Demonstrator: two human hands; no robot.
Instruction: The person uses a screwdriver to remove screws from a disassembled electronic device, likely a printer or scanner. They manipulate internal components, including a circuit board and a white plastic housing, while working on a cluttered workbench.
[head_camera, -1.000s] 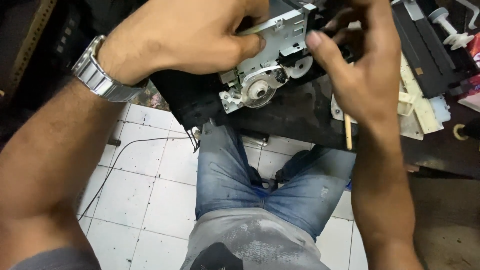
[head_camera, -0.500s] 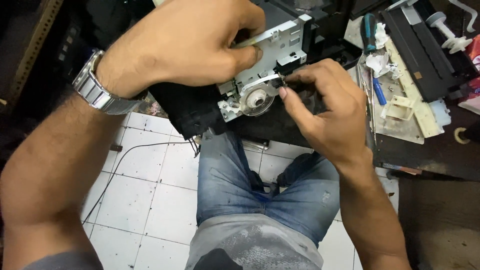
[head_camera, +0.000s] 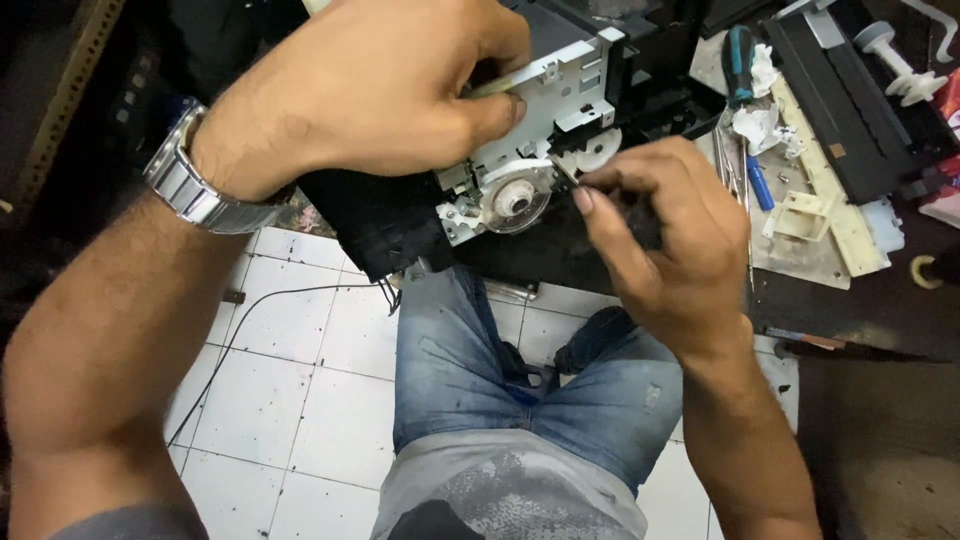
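Grey metal printer mechanism (head_camera: 560, 110) with a clear toothed wheel (head_camera: 515, 200) sits on the dark worktop (head_camera: 880, 310) edge, above the knees. Left hand (head_camera: 370, 100) clamps its top; right hand (head_camera: 670, 240), just right of the wheel, pinches a small dark part (head_camera: 566, 172) in a narrow grip.

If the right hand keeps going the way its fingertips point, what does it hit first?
Most likely the clear round gear wheel on the printer frame; the right hand points up-left at it, though depth is unclear.

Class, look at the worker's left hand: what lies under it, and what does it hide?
Under the left hand sits a grey metal printer mechanism, gripped at its top edge. Below it a clear encoder wheel and white gear show. The frame's upper left part is covered by the hand.
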